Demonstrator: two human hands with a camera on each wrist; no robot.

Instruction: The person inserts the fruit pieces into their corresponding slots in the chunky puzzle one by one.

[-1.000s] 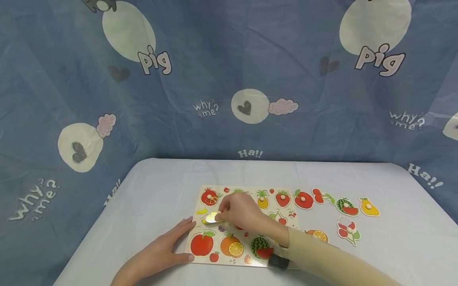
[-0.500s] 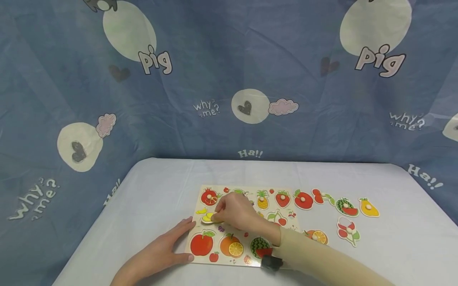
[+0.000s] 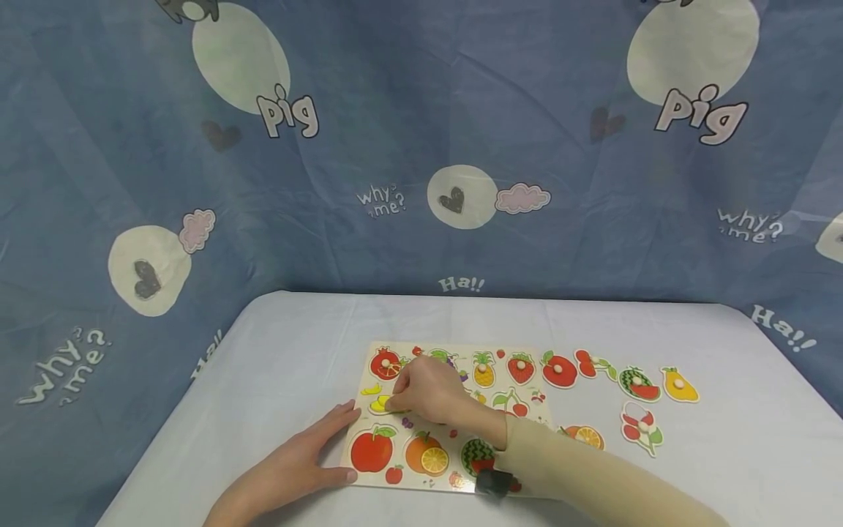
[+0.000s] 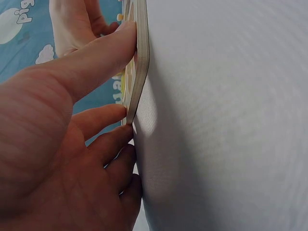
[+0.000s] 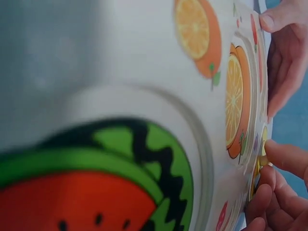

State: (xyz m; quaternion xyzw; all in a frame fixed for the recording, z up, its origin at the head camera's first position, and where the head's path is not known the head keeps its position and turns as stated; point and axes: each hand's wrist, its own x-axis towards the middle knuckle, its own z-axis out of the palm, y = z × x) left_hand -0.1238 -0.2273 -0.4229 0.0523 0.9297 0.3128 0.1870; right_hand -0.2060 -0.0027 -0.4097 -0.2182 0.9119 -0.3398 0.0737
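Observation:
A pale wooden fruit puzzle board [image 3: 454, 455] lies on the table. At its left edge, the left hand [image 3: 296, 461] rests with extended fingers and thumb spread around the near corner; in the left wrist view its fingertips touch the board's edge [image 4: 142, 57]. My right hand [image 3: 429, 389] reaches across the board and pinches a yellow fruit puzzle piece [image 3: 379, 403] at the left of the middle row. By its small knob [image 5: 263, 160] the piece is held between thumb and fingers, as the right wrist view shows. The hand covers part of the piece and the board's middle.
Right of the board lie loose knobbed pieces: a red fruit [image 3: 559, 370], cherries [image 3: 586, 363], a watermelon [image 3: 639, 385], a yellow pear-shaped fruit [image 3: 680, 385], a red-berry piece [image 3: 640, 430] and an orange [image 3: 588, 437]. Pomegranate [image 3: 384, 364], pineapple [image 3: 484, 369] and strawberry [image 3: 521, 368] pieces sit on the board's back row.
My right hand has shifted slightly left, and the tilted yellow piece has come down flatter over the board's left middle. The left hand stays in place.

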